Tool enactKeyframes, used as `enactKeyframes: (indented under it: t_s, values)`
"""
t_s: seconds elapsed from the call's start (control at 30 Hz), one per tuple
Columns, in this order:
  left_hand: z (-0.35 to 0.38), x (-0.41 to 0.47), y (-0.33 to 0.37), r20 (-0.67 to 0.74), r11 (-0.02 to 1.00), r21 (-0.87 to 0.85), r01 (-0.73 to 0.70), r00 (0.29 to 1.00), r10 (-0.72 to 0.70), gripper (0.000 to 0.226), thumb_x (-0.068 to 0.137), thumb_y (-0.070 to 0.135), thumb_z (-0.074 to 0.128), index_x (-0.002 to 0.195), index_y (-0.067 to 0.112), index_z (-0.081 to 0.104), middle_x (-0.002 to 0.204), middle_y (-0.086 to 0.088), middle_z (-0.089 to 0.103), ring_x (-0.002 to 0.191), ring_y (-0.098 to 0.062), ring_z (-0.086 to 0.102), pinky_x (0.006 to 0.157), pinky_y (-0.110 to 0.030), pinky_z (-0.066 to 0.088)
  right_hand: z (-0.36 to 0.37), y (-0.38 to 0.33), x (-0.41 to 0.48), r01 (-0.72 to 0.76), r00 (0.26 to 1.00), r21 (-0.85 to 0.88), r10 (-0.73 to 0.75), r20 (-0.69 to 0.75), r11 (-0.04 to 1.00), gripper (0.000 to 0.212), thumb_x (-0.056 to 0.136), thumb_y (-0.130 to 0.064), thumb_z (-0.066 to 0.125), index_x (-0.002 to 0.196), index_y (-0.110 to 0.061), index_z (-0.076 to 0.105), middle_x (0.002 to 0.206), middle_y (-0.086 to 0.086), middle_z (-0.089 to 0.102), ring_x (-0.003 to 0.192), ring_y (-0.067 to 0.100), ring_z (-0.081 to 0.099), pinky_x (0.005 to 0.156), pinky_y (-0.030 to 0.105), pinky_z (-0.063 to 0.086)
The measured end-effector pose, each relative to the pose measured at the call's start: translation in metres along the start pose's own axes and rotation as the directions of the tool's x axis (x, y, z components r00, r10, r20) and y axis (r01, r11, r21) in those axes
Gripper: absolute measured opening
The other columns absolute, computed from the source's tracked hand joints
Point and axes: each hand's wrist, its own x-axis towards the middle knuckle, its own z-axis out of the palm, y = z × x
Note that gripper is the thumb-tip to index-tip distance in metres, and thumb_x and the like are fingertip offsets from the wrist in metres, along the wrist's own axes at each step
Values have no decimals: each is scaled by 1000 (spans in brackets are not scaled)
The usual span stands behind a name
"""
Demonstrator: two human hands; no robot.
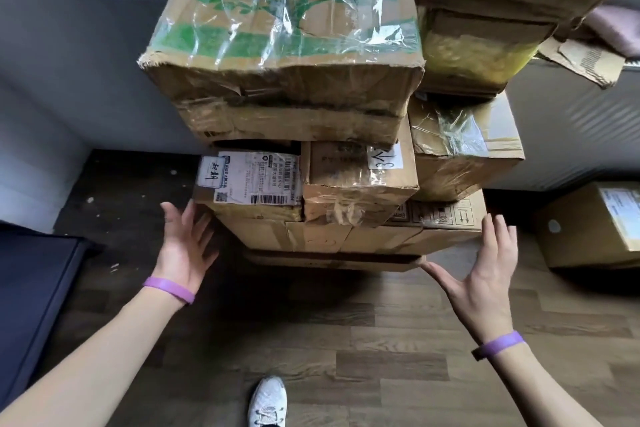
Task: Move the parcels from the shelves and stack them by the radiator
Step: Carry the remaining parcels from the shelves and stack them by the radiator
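— How are the hands being held?
— The left hand (185,246) and right hand (485,276) are being spread, palms inward, grasping nothing.
— And the parcels (311,149)?
— They are being kept stacked between them, left of the radiator (571,135).

Both forearms are seen bare, with no sleeves reaching them. A purple band (168,289) is worn on the left wrist, and a matching purple band (501,344) on the right. A white laced sneaker (267,401) is worn.
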Motion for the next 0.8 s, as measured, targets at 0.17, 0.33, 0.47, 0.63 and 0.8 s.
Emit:
enactKeyframes:
  t_s: [0.17,0.33,0.47,0.63,0.8]
  values:
    - [5,6,-28,-47,995,97,15,999,-11,80,85,79,6,152,40,21,161,4,24,148,-23,21,118,-55,11,13,46,-16,-230,964,172,200,175,958,119,67,-46,75,155,-6,6,163,14,11,151,24,9,122,40,12]
    - [9,26,-65,-65,973,227,-47,996,63,65,95,62,29,153,35,20,159,8,26,146,-18,23,119,-47,18,41,79,-12,-398,895,340,279,349,852,123,74,-24,83,156,-22,-8,165,-1,4,150,15,11,119,33,18]
    - [5,44,-89,21,924,308,-227,973,232,70,91,30,59,150,33,24,135,17,43,124,-5,44,108,-34,34,75,97,-4,-361,923,475,236,303,803,111,75,-13,83,154,-33,7,156,1,30,145,14,26,112,30,27]
    - [-8,68,-110,141,864,358,-353,936,324,87,78,39,71,151,36,22,139,20,42,126,-3,43,109,-31,31,118,116,-8,-333,942,628,218,255,704,87,80,-2,76,146,-28,26,138,3,50,126,20,52,103,39,45]
    - [-17,91,-131,167,839,393,-377,926,338,113,59,56,75,153,33,16,141,19,36,128,-4,38,110,-28,28,152,138,-11,-317,948,686,213,235,655,74,83,-3,74,140,-23,32,132,6,56,114,15,60,98,38,48]
